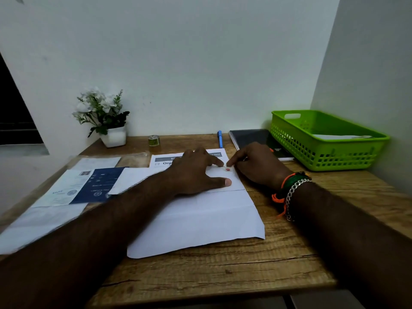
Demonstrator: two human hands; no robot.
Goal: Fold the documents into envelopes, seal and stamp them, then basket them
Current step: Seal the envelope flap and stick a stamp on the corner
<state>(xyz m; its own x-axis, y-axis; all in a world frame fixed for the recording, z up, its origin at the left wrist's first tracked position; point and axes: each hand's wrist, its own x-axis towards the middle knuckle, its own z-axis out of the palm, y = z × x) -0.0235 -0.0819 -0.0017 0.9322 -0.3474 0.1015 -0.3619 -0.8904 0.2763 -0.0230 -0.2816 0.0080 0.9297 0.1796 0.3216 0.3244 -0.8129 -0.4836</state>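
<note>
Your fingers of both hands meet at the small red stamp near the top right corner of the envelope, left hand spread flat, right hand curled beside the stamp; whether it pinches anything I cannot tell. Lift too soon and the stamp may peel or skew. The basket waits far right on the surface.

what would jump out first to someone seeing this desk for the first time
Both hands meet mid-desk on a white envelope: the left hand lies flat on it while the right hand touches a small red stamp at its corner. Next, the bright green basket at the far right, with papers already inside.
</note>
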